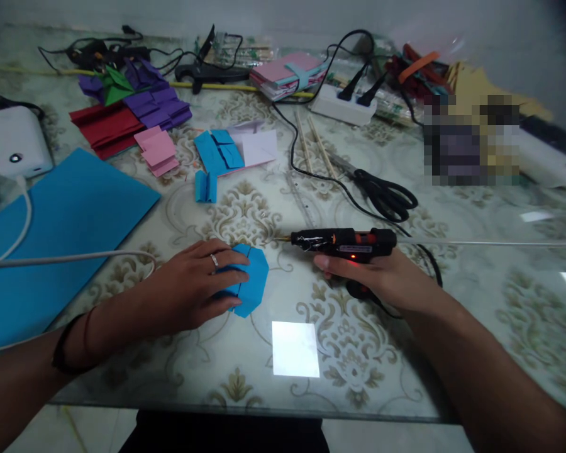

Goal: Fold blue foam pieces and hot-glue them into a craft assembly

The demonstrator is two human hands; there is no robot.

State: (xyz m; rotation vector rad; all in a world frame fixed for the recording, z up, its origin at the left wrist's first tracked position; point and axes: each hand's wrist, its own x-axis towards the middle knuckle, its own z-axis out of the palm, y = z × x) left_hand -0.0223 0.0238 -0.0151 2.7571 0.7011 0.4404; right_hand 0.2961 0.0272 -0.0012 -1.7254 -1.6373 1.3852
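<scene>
My left hand (212,280) lies over a folded blue paper piece (256,280) with cut-off corners, its fingers spread flat and pressing the paper to the table. Wrapped round the handle of a black hot glue gun (344,244) is my right hand (363,274). An orange light glows on the gun's side, and a long glue stick (476,242) runs out of its back to the right. Its nozzle points left, just above and to the right of the blue piece, apart from it. Part of the blue piece is hidden under my left fingers.
A large blue sheet (80,220) and a white power bank (19,141) are at left. Black-handled scissors (384,194), wooden sticks (321,146) and a power strip (343,106) lie beyond the gun. Folded purple paper (158,107) sits at the back. A black cord crosses the table.
</scene>
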